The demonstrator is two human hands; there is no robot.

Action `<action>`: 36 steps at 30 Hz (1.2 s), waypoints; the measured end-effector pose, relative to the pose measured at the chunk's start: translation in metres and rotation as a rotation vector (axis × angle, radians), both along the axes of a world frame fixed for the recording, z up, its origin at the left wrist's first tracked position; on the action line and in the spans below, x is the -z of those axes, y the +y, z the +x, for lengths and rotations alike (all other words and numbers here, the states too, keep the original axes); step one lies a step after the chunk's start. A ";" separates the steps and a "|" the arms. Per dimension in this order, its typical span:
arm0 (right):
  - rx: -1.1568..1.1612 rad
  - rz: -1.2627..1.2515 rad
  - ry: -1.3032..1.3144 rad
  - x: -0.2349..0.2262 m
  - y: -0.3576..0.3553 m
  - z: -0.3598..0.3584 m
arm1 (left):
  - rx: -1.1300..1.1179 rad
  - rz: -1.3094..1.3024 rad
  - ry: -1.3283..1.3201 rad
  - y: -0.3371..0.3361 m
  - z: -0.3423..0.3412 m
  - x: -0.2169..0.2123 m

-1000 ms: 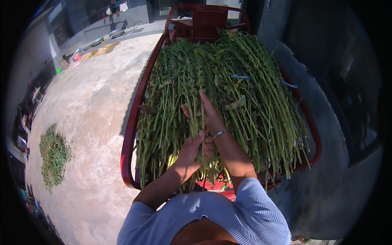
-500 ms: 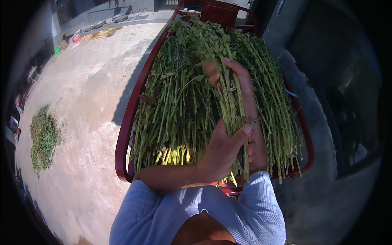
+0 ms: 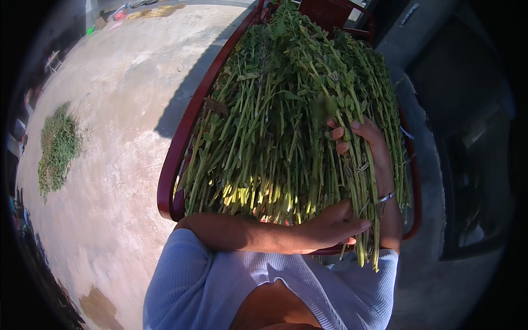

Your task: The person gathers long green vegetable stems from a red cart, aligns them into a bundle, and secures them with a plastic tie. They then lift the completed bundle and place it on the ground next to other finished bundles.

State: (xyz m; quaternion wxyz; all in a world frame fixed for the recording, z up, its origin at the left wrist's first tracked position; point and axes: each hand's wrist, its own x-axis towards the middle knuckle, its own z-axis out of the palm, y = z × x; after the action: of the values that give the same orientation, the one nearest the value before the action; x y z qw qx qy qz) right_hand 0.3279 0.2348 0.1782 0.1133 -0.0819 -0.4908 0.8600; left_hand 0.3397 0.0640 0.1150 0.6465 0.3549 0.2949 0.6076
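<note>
Leafy green stalks with small pods lie in a thick heap on a cart with a dark red metal frame. A bundle of these green stalks is in both my hands at the heap's right side, its cut ends toward me. Higher up the bundle, my right hand wraps round it from the right, thumb and fingertips showing. A silver bracelet circles that wrist. My left hand is closed about the lower stems, its thumb across them; some of its fingers are hidden.
On the pale concrete ground at left lies a loose pile of green plants. Yellowish material is spread at the far left. A dark red panel rises at the cart's far end. Shaded wall and floor border the right.
Both hands and the bundle have moved to the right and toward me, across the heap. The view has shifted a little. Both hands still hold the bundle.
</note>
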 end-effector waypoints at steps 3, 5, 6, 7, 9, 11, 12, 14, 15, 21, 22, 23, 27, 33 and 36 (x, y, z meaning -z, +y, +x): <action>0.045 0.341 -0.252 0.017 0.010 0.024 | 0.045 -0.082 -0.049 0.014 -0.027 0.039; 0.119 0.530 -0.388 0.032 0.018 0.045 | -0.106 -0.072 -0.297 0.042 -0.060 0.060; 0.129 0.547 -0.402 0.032 0.011 0.052 | -0.186 -0.077 -0.404 0.061 -0.079 0.073; 0.120 0.564 -0.407 0.034 0.000 0.052 | -0.285 -0.082 -0.508 0.080 -0.099 0.085; 0.131 0.600 -0.458 0.033 -0.020 0.052 | -0.391 0.048 -0.594 0.111 -0.139 0.086; 0.161 0.753 -0.465 0.044 -0.031 0.056 | -0.491 0.062 -0.490 0.131 -0.177 0.076; 0.188 0.831 -0.480 0.046 -0.036 0.062 | -0.500 -0.026 -0.523 0.141 -0.189 0.075; 0.156 0.813 -0.432 0.037 -0.045 0.070 | -0.485 0.011 -0.527 0.161 -0.208 0.082; 0.179 0.799 -0.452 0.031 -0.050 0.077 | -0.470 0.039 -0.597 0.158 -0.205 0.069; 0.226 0.876 -0.444 -0.006 -0.075 0.134 | -0.630 0.220 -0.525 0.144 -0.201 -0.006; 0.247 0.974 -0.413 -0.007 -0.073 0.142 | -0.632 0.284 -0.472 0.144 -0.201 -0.025; 0.274 0.938 -0.383 -0.019 -0.079 0.148 | -0.633 0.347 -0.426 0.147 -0.204 -0.045; 0.366 0.916 -0.175 -0.040 -0.085 0.166 | -0.510 0.657 0.006 0.165 -0.211 -0.124; 0.527 1.026 0.036 -0.065 -0.055 0.166 | -0.375 0.880 0.053 0.188 -0.189 -0.246; 0.548 0.964 0.072 -0.068 -0.028 0.161 | -0.196 0.654 0.063 0.210 -0.204 -0.251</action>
State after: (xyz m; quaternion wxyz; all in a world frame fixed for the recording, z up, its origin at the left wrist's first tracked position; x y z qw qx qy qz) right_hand 0.4884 0.2069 0.2459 0.3742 -0.1162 -0.7855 0.4791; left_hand 0.1360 0.2744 0.3656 0.4278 0.5318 0.1369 0.7179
